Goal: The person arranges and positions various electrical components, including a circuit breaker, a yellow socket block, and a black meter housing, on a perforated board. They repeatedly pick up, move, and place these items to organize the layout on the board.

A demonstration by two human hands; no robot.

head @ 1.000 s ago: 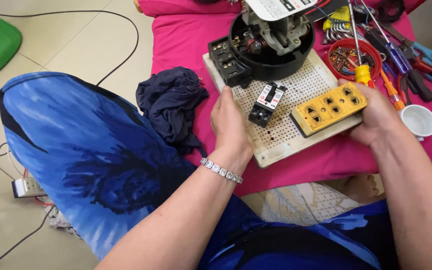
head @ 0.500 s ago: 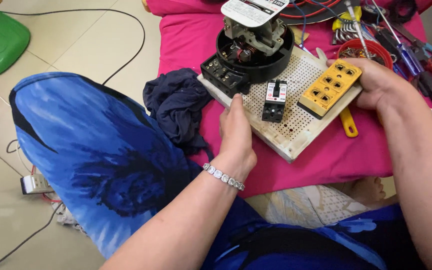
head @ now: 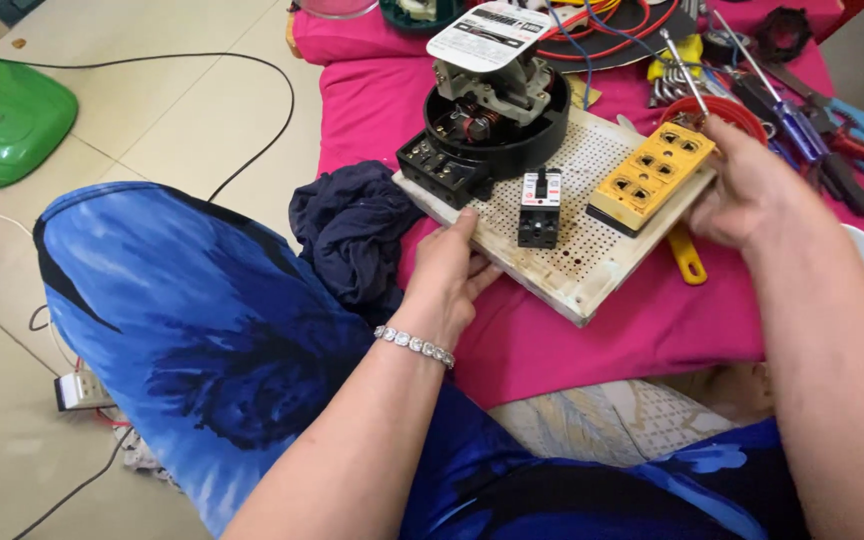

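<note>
The white perforated mounting board (head: 592, 215), carrying a round black meter (head: 497, 110), small black breaker (head: 539, 207) and yellow socket box (head: 652, 175), now sits turned diagonally on the pink cloth (head: 592, 330). Your left hand (head: 449, 275) presses flat fingers against its near edge; your right hand (head: 742, 190) curls around the far corner, so you have rotated it.

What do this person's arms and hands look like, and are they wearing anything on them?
Both forearms are bare, with no sleeves reaching into view and no gloves. The left hand has a sparkling bracelet of small clear stones set in silver-coloured links around the wrist. The right hand shows nothing on the wrist, and no rings can be made out on either hand.
</note>
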